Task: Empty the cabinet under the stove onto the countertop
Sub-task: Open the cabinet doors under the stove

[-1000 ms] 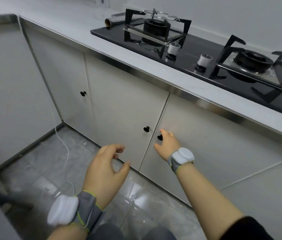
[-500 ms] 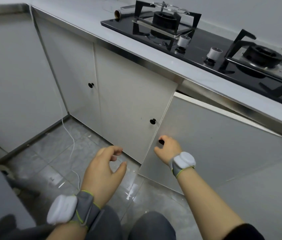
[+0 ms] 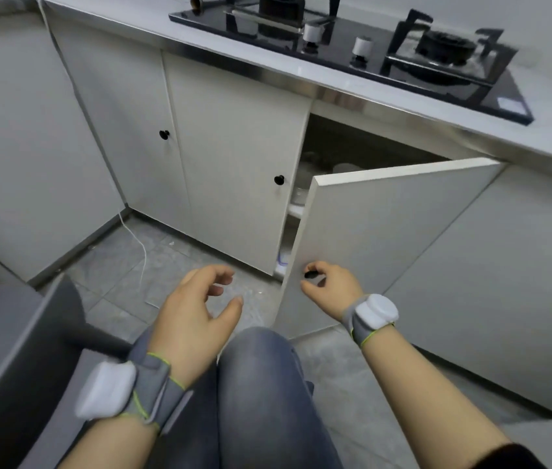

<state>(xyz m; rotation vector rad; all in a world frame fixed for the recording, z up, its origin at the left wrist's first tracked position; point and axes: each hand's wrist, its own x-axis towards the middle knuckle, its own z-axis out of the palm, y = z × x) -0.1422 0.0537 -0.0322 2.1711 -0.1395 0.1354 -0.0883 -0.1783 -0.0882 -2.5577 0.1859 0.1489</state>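
Observation:
The white cabinet door [image 3: 386, 238] under the black gas stove [image 3: 362, 38] stands partly open, swung out towards me. My right hand [image 3: 332, 286] pinches its small black knob [image 3: 310, 274]. Through the gap I see the dark cabinet inside [image 3: 342, 143] with pale dishes [image 3: 305, 184] on a shelf, mostly hidden by the door. My left hand [image 3: 196, 316] hovers above the floor left of the door, fingers curled apart, holding nothing. The white countertop [image 3: 267, 67] runs along the front of the stove.
Two more cabinet doors [image 3: 234, 164] with black knobs stay closed to the left. A white cable [image 3: 139, 245] trails down onto the grey tile floor [image 3: 125, 265]. My knee [image 3: 261, 384] in jeans is just below the hands. A grey seat [image 3: 14, 350] is at lower left.
My right hand has pulled the door by its knob from closed to well open, uncovering the shelf inside. My left hand stayed beside it, open.

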